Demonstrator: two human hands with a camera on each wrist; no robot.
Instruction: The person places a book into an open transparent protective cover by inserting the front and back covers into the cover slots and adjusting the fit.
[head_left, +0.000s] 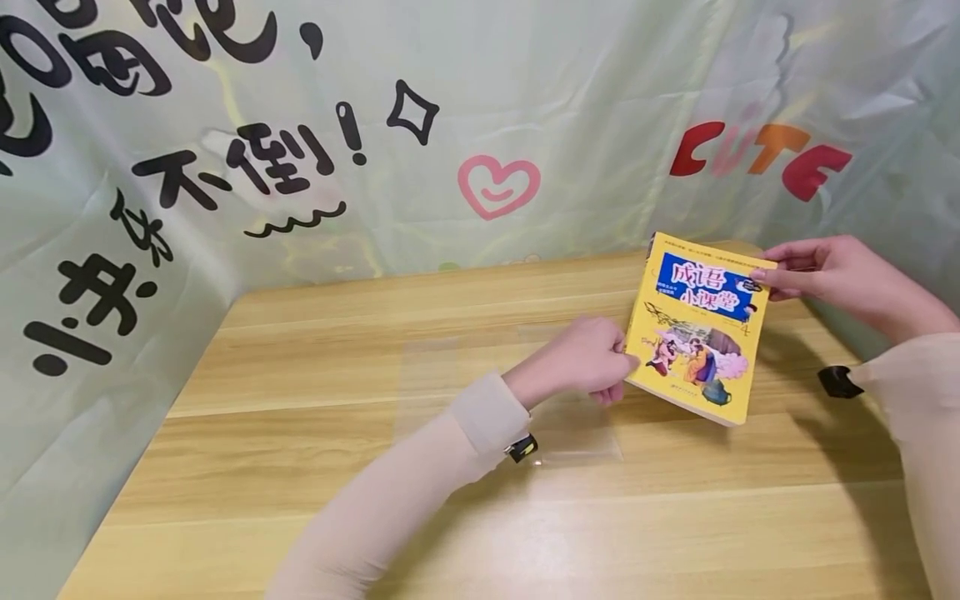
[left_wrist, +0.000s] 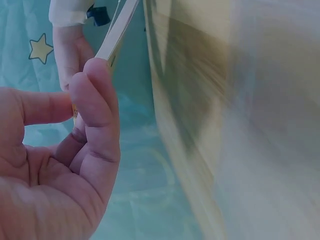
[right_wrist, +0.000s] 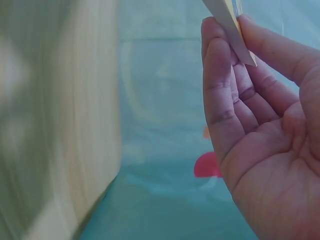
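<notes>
A yellow paperback book [head_left: 693, 333] with a blue title panel is held tilted above the right side of the table, its cover facing up toward the head camera. My left hand [head_left: 581, 358] pinches its lower left edge between thumb and curled fingers. At the upper right corner, my right hand [head_left: 832, 275] grips it with the thumb on the cover and the fingers behind. The left wrist view shows the book's thin page edge [left_wrist: 115, 37] between my left fingertips. A corner of the book [right_wrist: 240, 45] sits between thumb and fingers in the right wrist view.
A clear plastic sheet or sleeve [head_left: 577, 433] lies flat on the wooden table [head_left: 262, 433], partly under my left forearm. Behind the table hangs a pale green printed cloth [head_left: 585, 125] with lettering and a pink heart. A black wrist device [head_left: 840, 382] sits by the right cuff.
</notes>
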